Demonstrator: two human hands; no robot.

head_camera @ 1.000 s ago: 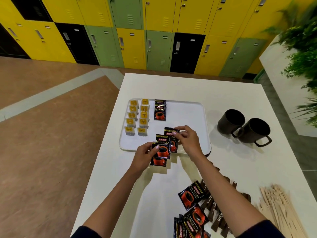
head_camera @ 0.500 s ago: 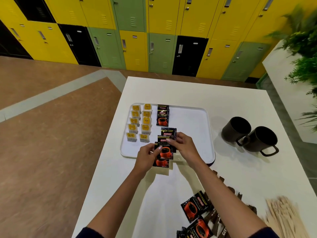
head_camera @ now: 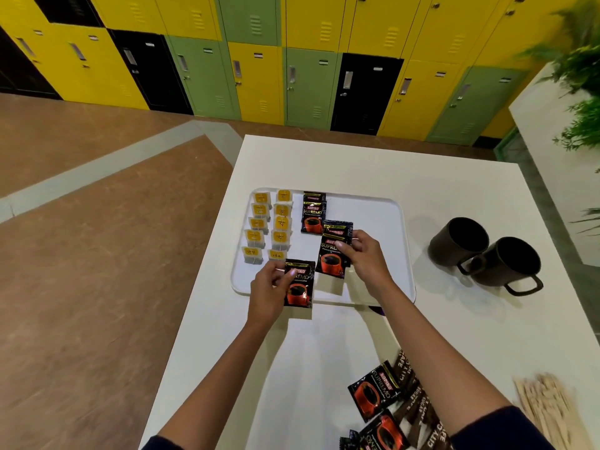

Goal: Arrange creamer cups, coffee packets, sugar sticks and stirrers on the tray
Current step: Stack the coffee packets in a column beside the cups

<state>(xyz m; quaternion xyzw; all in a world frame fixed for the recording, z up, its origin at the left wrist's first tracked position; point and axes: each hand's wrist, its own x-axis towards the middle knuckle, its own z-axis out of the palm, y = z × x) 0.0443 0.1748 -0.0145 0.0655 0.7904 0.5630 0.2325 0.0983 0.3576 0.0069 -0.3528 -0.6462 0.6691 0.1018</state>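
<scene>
White table [head_camera: 357, 164], left hand [head_camera: 268, 295] pinching a coffee packet [head_camera: 299, 287], right hand [head_camera: 368, 259] pinching stacked packets [head_camera: 329, 263] over tray [head_camera: 384, 219].

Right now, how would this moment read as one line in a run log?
phase: arranging tray | left hand: holds single packet | right hand: holds overlapped packets over it | stirrers, sugar sticks: on table

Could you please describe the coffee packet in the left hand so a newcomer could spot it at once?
Start at the white tray on the white table. At the tray's near rim, the left hand pinches a black coffee packet. Unlike the overlapped pair in the right hand farther in, it is single and overlaps the rim.
</scene>
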